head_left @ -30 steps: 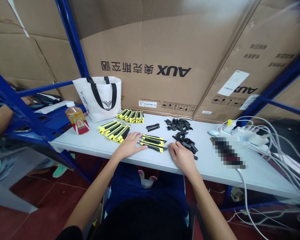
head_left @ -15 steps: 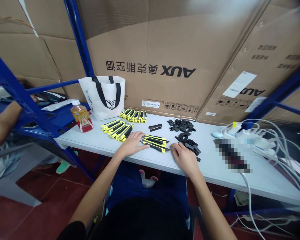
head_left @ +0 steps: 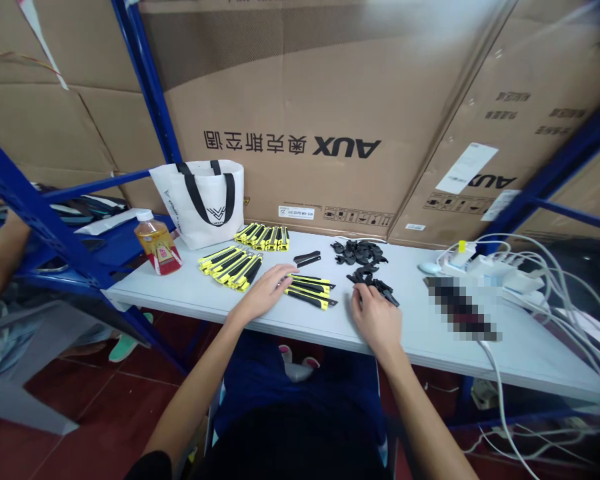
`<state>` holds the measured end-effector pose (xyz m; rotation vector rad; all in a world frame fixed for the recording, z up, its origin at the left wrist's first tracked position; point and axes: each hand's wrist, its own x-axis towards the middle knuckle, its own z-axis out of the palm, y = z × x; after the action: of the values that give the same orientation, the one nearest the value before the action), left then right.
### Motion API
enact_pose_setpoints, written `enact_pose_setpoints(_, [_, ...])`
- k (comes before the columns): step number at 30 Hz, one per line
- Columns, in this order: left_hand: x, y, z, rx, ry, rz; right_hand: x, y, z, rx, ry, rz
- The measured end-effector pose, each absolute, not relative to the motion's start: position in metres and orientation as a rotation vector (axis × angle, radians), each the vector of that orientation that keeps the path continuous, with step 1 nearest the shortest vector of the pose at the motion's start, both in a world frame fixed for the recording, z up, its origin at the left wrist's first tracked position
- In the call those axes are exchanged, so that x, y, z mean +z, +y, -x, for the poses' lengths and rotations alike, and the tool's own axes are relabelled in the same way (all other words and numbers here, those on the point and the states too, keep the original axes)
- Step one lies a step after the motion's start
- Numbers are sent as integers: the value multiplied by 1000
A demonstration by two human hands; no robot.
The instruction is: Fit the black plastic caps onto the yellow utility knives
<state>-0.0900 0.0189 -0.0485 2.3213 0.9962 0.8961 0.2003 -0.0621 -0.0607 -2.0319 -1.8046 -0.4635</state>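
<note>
Right hand [head_left: 379, 319] at parts [head_left: 364, 273] (black)

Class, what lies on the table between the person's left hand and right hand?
In the head view, yellow-and-black knives lie between the left hand and the right hand, with a strip of white tabletop beside the right.

One white bag [head_left: 200, 232] and one bottle [head_left: 159, 245] are standing; yellow-black cutters [head_left: 231, 268] are lying in three groups; black parts [head_left: 359, 251] are overlapping, individual count indeterminable.
</note>
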Motion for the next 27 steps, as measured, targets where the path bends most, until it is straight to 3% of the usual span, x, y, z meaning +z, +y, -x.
enact_pose_setpoints(7, [-36, 40, 48, 692, 760, -2448, -58, -63, -211, -496, -1684, 2092])
enact_pose_setpoints(20, [-36, 76, 41, 513, 802, -2625, -55, -66, -204, -469, -1703, 2162])
enact_pose_setpoints(27, [-32, 50, 60, 819, 924, -2642, -53, -67, -205, -453, -1614, 2157])
